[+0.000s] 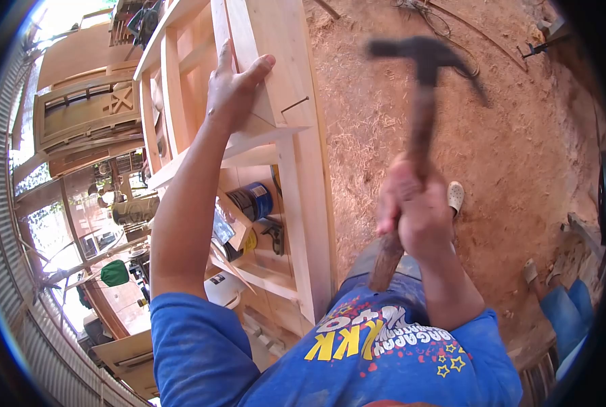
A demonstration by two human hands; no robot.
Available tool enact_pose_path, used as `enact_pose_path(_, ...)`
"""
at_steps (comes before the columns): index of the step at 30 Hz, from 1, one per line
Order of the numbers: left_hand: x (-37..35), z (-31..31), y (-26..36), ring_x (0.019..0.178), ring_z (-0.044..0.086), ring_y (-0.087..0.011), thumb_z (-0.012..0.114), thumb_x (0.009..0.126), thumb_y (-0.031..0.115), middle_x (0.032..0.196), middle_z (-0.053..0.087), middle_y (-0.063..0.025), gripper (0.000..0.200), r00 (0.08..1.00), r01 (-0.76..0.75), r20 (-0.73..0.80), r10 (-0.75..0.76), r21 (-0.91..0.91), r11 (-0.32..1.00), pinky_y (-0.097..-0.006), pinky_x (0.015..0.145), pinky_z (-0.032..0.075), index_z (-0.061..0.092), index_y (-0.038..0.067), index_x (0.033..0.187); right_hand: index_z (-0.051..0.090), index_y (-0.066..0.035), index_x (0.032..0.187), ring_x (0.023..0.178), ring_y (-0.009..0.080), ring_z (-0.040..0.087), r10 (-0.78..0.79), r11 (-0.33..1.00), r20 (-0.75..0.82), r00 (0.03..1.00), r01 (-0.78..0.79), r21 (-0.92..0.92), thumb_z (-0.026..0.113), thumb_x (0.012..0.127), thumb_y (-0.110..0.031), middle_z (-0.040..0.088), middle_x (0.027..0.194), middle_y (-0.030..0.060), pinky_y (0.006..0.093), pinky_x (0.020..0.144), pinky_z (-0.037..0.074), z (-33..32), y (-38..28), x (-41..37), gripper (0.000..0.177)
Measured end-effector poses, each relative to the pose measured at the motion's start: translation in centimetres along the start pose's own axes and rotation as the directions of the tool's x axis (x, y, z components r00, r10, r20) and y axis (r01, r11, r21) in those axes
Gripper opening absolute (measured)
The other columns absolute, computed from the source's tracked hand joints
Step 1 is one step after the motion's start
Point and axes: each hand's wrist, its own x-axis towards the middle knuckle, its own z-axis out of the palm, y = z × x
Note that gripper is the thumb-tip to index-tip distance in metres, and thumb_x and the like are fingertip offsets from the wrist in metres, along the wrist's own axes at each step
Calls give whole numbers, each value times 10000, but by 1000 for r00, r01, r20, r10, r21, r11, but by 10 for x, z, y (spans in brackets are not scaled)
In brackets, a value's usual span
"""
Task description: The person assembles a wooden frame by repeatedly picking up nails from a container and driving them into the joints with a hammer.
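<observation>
My right hand (415, 210) is closed around the wooden handle of a claw hammer (422, 102). The hammer's dark head is raised over the dirt floor, to the right of a pale wooden frame (303, 217), and blurs a little with motion. Against the frame's upper boards, my left hand (238, 88) grips the edge, its thumb and index finger apart and the other fingers partly hidden. Just below and right of that thumb, a nail (295, 104) sticks out of the wood near a joint between boards. The hammer and the nail are apart.
Inside the frame's lower opening are a blue can (252, 201) and a dark tool (272, 234). Wood shavings litter the dirt floor (364, 129). Another person's legs (566, 308) show at lower right. Wooden furniture (86, 115) stands at left, beside corrugated metal sheeting (8, 258).
</observation>
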Motion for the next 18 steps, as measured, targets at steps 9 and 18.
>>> enact_pose_path(9, -9, 5, 7, 1225, 693, -331, 795, 820, 524, 1396, 656, -271, 1114, 999, -42, -18, 42, -17, 999, -424, 1025, 557, 301, 0, 1669, 518, -73, 1066, 490, 96, 527, 247, 967, 100, 964, -238, -96, 601, 1111, -324, 536, 670, 5, 283, 461, 487, 21, 12, 1, 269)
enact_pose_path(18, -4, 0, 5, 1245, 683, -299, 798, 827, 522, 1427, 654, -245, 1116, 999, -36, -25, 36, 9, 999, -408, 1052, 541, 294, 3, 1676, 488, -99, 942, 492, 81, 533, 121, 992, -32, 992, -122, -36, 558, 1130, -349, 518, 645, -18, 259, 439, 474, 11, 13, -13, 320)
